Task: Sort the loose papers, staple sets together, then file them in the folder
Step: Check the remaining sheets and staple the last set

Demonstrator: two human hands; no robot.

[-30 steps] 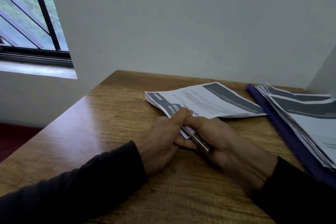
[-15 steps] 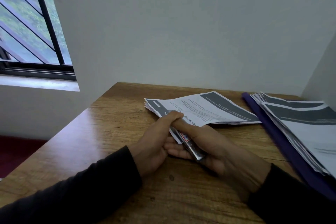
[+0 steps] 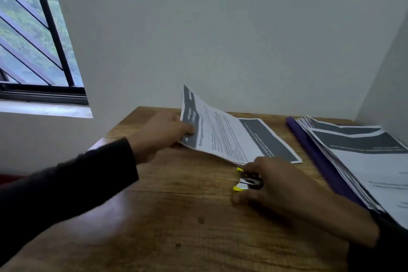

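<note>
Lifting the paper set by its left end, left hand pinches it, likely to carry it to the purple folder at right, already stacked with papers. Right hand rests loosely curled on the stapler on the table, probably parking it. Print too blurred to read.

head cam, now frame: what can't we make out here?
- Stapler: head view, mostly covered by the right hand; grip unclear.
- Staple in the paper set: too small, blurred.
- Printed text: motion blur, unreadable.
- Purple folder: buried under the paper stack, cut by the right edge.
- Left hand: fingers behind the sheets.
</note>
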